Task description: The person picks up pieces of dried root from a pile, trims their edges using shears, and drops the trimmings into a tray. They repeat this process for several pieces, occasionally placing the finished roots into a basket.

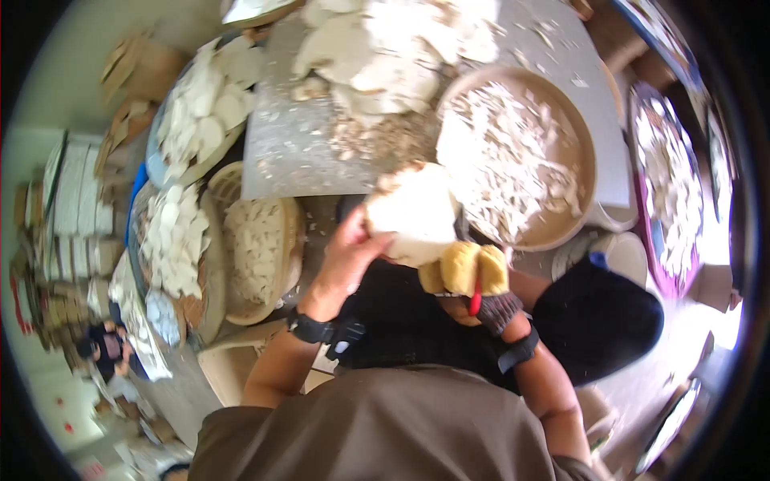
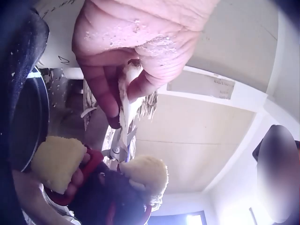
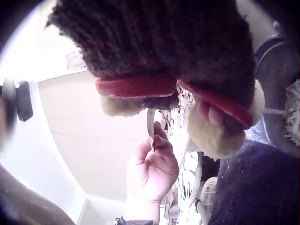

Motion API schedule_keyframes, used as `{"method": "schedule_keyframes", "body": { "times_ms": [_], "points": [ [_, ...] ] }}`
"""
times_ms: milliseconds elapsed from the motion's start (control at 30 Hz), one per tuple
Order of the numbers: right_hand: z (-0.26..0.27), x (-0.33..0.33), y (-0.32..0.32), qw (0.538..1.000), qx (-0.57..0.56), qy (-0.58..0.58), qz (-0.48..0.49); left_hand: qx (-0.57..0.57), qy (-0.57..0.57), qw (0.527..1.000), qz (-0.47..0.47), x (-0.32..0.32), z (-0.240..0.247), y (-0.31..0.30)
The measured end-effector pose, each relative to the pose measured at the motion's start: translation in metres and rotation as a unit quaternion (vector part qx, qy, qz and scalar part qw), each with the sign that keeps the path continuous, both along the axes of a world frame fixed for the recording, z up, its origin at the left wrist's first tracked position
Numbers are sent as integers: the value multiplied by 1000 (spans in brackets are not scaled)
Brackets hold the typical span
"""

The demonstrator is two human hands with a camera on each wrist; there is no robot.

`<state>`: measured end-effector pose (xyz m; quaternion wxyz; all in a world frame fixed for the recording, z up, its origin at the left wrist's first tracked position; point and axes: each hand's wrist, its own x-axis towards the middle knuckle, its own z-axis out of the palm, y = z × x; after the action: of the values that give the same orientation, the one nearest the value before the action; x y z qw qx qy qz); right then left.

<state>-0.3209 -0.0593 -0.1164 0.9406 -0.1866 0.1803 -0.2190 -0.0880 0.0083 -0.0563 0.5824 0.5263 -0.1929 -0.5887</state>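
My left hand (image 1: pixel 349 248) pinches a broad, flat white slice (image 1: pixel 415 220) with a rough brownish edge between thumb and fingers. In the left wrist view the slice (image 2: pixel 124 101) appears edge-on and thin. My right hand (image 1: pixel 469 280) grips red-handled scissors (image 3: pixel 136 87), and their metal blades show in the left wrist view beside the slice's lower edge. Thick yellow padding (image 1: pixel 461 268) wraps the fingers on that hand, and a dark knitted covering (image 3: pixel 154 42) reaches over its wrist. Both hands are close together above the lap, at the near edge of the table.
On the grey metal table (image 1: pixel 281 152) lie a pile of large white slices (image 1: pixel 353 60) and brown crumbs (image 1: pixel 377 136). A round tray (image 1: pixel 592 152) of white strips overhangs its right side. Baskets of pieces (image 1: pixel 251 248) stand left; a purple-rimmed tray (image 1: pixel 662 184) stands right.
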Motion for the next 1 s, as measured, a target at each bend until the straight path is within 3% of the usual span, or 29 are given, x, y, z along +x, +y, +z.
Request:
{"method": "schedule_keyframes", "body": {
  "times_ms": [100, 200, 267, 333, 467, 533, 600, 633, 733, 833, 1000],
  "points": [
    [-4, -8, 5, 962, -205, 180, 16, -49, 8, 999, 15, -5, -1, -3],
    [-10, -6, 2, 923, -283, 257, 46, -74, -28, 997, 25, -9, -18, 1],
    [-14, -3, 0, 913, -299, 270, 60, -80, 22, 996, 13, -9, -6, 4],
    [-12, -1, -3, 906, -310, 281, 67, -76, -8, 997, 14, -13, -12, 3],
    [-13, -2, -8, 895, -320, 297, 90, -136, -8, 984, 115, -20, -17, 4],
    [-36, -7, -19, 893, -317, 294, 120, -112, -4, 986, 121, -23, -12, 7],
    [-24, -1, -11, 919, -253, 285, 98, -108, 4, 984, 144, -32, 6, 10],
    [-35, -6, -9, 910, -274, 299, 84, -102, 4, 984, 143, -34, 10, 12],
    [-56, -13, -10, 888, -312, 328, 77, -121, -106, 969, 186, -40, -8, 4],
    [-60, -20, -19, 883, -315, 333, 98, -117, -27, 979, 162, -33, -7, 5],
    [-82, -38, -35, 879, -308, 343, 123, -132, -36, 975, 177, -30, -10, 2]
  ]
}}
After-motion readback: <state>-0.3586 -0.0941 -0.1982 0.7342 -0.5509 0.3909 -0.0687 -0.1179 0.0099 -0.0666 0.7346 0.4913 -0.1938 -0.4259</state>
